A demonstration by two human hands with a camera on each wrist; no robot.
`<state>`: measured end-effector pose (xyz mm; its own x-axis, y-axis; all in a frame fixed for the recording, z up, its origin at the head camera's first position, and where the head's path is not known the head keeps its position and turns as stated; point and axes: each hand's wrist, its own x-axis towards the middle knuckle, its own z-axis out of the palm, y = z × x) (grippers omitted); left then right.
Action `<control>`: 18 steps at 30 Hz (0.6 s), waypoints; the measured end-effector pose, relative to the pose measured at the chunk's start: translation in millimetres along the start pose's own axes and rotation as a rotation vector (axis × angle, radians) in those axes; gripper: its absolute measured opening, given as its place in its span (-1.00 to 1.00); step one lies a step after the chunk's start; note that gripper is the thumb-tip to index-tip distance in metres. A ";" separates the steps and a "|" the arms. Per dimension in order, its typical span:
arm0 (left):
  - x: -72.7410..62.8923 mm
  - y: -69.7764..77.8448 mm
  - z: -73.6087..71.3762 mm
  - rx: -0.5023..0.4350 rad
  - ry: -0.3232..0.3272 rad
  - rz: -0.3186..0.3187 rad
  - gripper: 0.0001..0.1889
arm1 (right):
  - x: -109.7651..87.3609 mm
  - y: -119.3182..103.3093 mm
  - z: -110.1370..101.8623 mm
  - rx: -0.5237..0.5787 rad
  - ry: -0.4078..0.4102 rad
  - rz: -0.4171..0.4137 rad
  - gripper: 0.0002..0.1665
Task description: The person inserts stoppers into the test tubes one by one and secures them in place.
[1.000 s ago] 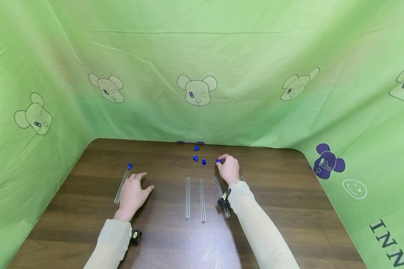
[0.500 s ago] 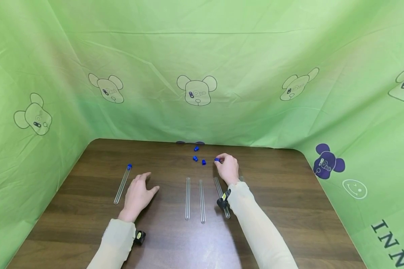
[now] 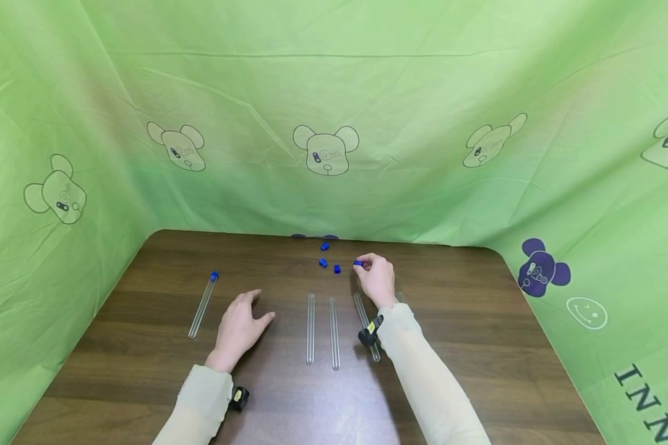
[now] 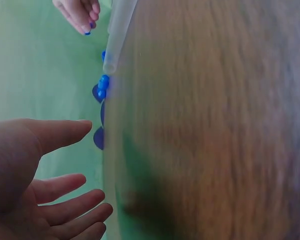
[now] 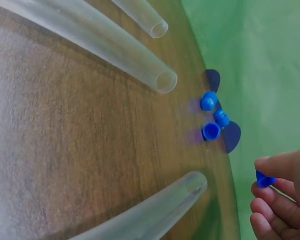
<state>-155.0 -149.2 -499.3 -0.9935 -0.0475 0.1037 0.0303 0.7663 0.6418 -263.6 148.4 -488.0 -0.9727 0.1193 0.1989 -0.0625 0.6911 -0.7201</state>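
My right hand (image 3: 378, 281) pinches a small blue test tube cap (image 5: 264, 179) between thumb and fingers, above the far part of the table. Three loose blue caps, one of them this cap (image 5: 211, 131) with its hollow end showing, lie left of that hand. My left hand (image 3: 238, 327) holds nothing; thumb and fingers are spread apart in the left wrist view. It hovers between a test tube (image 3: 201, 309) fitted with a blue cap and an uncapped clear test tube (image 3: 310, 327). Beside the latter lies another uncapped tube (image 3: 334, 334). My right wrist partly covers a third tube (image 3: 362, 309).
One more tube end (image 3: 399, 296) shows behind the right sleeve, the rest of it hidden. The brown wooden table (image 3: 479, 346) meets a green printed cloth (image 3: 328, 204) along its back and sides. Black wrist cameras sit on both wrists.
My left hand has moved right and slightly nearer, away from the capped tube, which is now uncovered. My right hand has shifted the held cap slightly left and away from me.
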 end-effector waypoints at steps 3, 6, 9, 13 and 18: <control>-1.0 4.2 2.6 -0.001 -0.005 0.008 -0.33 | -0.1 -1.8 0.2 0.013 0.007 -0.004 -0.82; -1.8 8.6 5.8 -0.005 -0.018 0.015 -0.32 | -0.5 -4.1 1.0 0.028 0.006 -0.009 -0.82; -3.3 12.8 9.3 -0.001 -0.030 0.025 -0.32 | -0.7 -5.7 2.4 0.038 0.009 -0.015 -0.81; -6.0 18.5 13.9 0.008 -0.037 0.045 -0.33 | -1.6 -7.1 3.7 0.043 0.009 -0.023 -0.81; -8.2 23.8 19.5 0.018 -0.038 0.075 -0.34 | -3.2 -11.6 4.2 0.053 -0.005 -0.019 -0.80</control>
<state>-148.2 -118.1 -499.7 -0.9919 0.0346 0.1220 0.1033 0.7785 0.6191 -260.7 137.0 -483.1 -0.9724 0.1027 0.2095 -0.0925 0.6547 -0.7502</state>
